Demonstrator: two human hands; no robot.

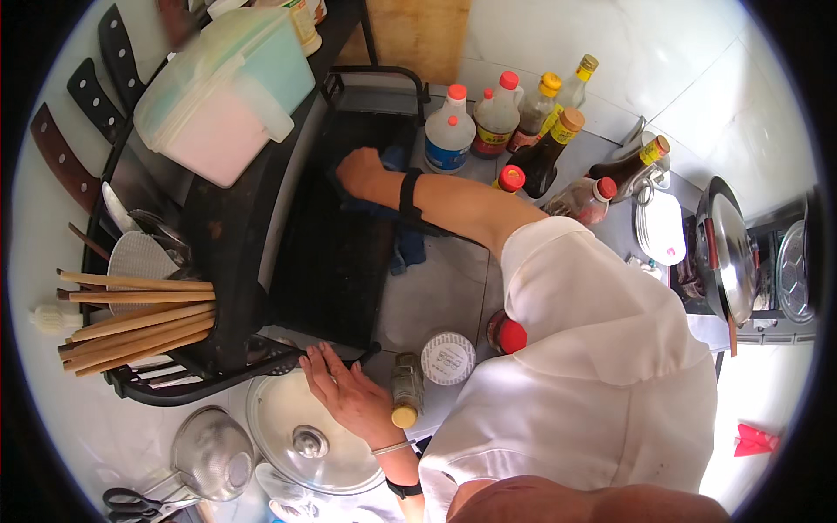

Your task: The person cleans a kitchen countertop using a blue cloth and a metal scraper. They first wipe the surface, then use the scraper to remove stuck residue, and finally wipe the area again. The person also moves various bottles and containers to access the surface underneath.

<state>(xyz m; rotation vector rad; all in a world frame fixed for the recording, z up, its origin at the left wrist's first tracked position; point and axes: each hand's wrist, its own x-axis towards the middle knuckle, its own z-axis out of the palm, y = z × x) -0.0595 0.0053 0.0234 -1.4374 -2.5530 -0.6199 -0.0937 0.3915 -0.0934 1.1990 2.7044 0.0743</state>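
Note:
My right hand (359, 173) is closed on a dark blue cloth (393, 159), pressed to the black lower shelf (327, 261) of a metal rack. More blue cloth shows beside the shelf's near edge; whether it is the same piece I cannot tell. With fingers extended, my left hand (346, 395) rests near the rack's lower front corner, above the glass pot lid (274, 425). A glass jar with a yellow cap (407, 389) lies or leans right of it, beside a round white-lidded container (448, 358).
Sauce bottles (450, 134) crowd the counter behind my right arm. Wooden chopsticks (144, 320), knives (118, 59) and a lidded plastic box (222, 98) occupy the rack's upper part. A metal strainer (212, 451) and scissors (134, 505) are at lower left, a lidded wok (729, 252) far right.

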